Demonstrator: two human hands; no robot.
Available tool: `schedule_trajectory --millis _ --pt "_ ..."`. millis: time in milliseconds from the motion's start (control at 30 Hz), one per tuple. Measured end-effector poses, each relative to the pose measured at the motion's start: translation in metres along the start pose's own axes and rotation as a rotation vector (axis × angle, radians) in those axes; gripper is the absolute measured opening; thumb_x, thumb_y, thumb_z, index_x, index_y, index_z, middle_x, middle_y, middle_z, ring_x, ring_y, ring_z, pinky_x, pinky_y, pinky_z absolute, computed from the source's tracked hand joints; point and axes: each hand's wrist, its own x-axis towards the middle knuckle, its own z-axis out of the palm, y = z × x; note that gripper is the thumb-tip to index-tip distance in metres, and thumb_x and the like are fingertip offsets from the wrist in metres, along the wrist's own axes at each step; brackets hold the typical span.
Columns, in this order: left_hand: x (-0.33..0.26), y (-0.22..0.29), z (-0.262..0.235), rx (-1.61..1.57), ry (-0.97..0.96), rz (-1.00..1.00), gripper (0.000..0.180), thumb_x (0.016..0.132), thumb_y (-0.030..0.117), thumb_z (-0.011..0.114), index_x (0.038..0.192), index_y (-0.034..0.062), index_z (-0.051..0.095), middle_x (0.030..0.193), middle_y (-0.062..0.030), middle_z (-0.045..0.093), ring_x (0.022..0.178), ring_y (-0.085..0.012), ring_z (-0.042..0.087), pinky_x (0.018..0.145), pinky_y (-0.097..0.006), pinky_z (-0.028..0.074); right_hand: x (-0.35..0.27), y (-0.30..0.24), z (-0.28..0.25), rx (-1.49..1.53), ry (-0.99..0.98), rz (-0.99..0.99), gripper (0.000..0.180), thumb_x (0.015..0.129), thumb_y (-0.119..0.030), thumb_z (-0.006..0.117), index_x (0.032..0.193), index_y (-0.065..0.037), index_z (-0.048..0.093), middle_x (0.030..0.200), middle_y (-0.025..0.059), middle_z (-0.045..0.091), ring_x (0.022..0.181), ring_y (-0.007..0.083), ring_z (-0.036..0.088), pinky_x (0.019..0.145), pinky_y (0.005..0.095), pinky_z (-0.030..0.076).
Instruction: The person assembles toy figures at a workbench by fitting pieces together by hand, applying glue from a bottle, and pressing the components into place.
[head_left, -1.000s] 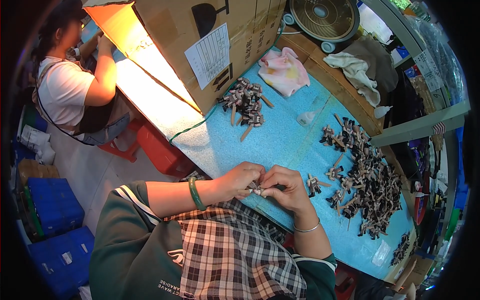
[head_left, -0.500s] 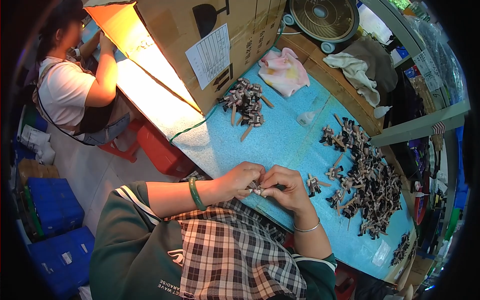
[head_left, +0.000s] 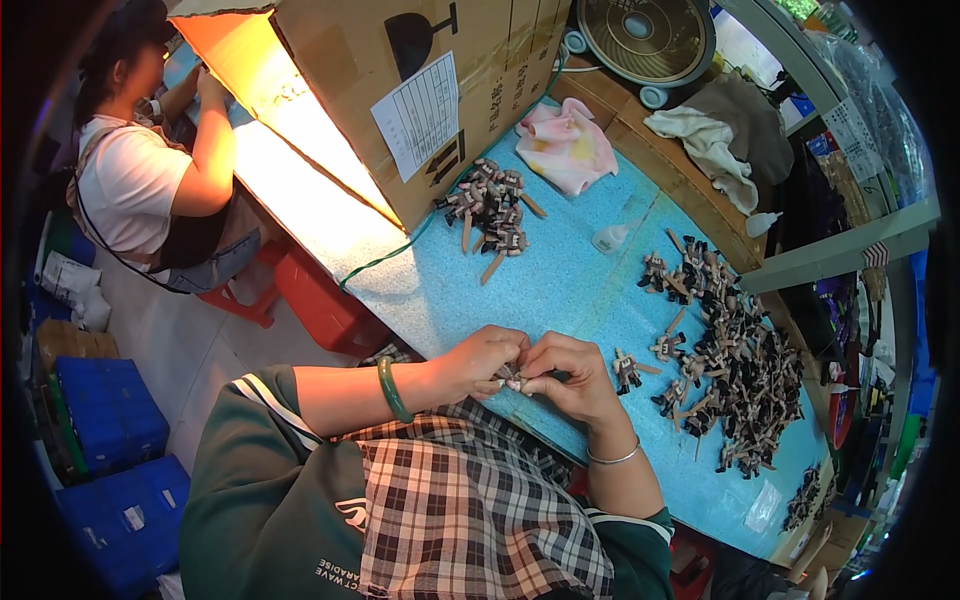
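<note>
Fingers of both hands bunched tip to tip, pinching a small brown-grey part at near edge of blue surface, just above lap. Left hand w/ green bangle, right hand w/ thin silver bangle. Part mostly hidden by fingertips; shape hard to make out. Big pile of similar parts to right, too small & tangled to tell apart; smaller pile at far side by cardboard box. Box top cut off by frame; white rectangular sheet w/ grid lines taped on its side, black symbol above. Pink cloth beyond. Small clear bag lies flat near surface's right end. Another person at left, hands partly hidden behind box.
</note>
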Motion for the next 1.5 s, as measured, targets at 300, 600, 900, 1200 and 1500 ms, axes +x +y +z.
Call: schedule_trajectory --millis 300,600,900,1200,1500 --pt "0.003 -0.004 -0.007 -0.024 -0.082 0.064 0.015 0.082 0.006 0.040 0.082 0.0028 0.054 0.064 -0.0029 0.050 0.047 -0.0076 0.041 0.040 -0.023 0.031 0.000 0.004 -0.001 0.221 0.034 0.074 0.019 0.074 -0.003 0.077 0.091 -0.002 0.068 0.087 0.0047 0.062 0.078 0.0133 0.061 0.066 0.0259 0.049" --pt "-0.009 0.002 0.003 0.662 0.303 0.811 0.011 0.092 0.009 0.048 0.097 0.0011 0.053 0.077 -0.0120 0.059 0.057 -0.0248 0.057 0.056 -0.034 0.046 -0.006 0.013 0.003 0.765 0.223 0.371 0.025 0.086 -0.007 0.066 0.109 0.001 0.062 0.098 0.0069 0.064 0.085 0.0125 0.060 0.071 0.0260 0.052" --pt "0.004 -0.010 -0.001 1.160 0.325 1.329 0.023 0.079 -0.005 0.058 0.099 0.0018 0.052 0.069 -0.0097 0.051 0.048 -0.0229 0.052 0.041 -0.034 0.040 -0.006 0.015 0.002 0.822 0.143 0.270 0.017 0.082 -0.004 0.069 0.098 0.002 0.066 0.095 0.0070 0.060 0.085 0.0132 0.059 0.070 0.0244 0.052" --pt "0.007 -0.018 -0.002 1.184 0.306 1.487 0.030 0.075 -0.006 0.060 0.102 0.0023 0.050 0.071 -0.0083 0.049 0.046 -0.0207 0.047 0.039 -0.033 0.038 -0.006 0.017 -0.002 0.724 0.081 0.196 0.019 0.079 -0.001 0.072 0.097 0.003 0.067 0.095 0.0078 0.059 0.084 0.0141 0.059 0.068 0.0239 0.055" --pt "-0.001 0.014 0.018 0.889 0.389 0.934 0.010 0.088 -0.002 0.048 0.097 0.0007 0.052 0.066 -0.0152 0.056 0.055 -0.0308 0.059 0.049 -0.037 0.044 -0.007 0.023 0.001 0.937 0.194 0.389 0.019 0.091 -0.014 0.063 0.103 0.001 0.063 0.093 0.0073 0.064 0.080 0.0140 0.063 0.065 0.0261 0.056"
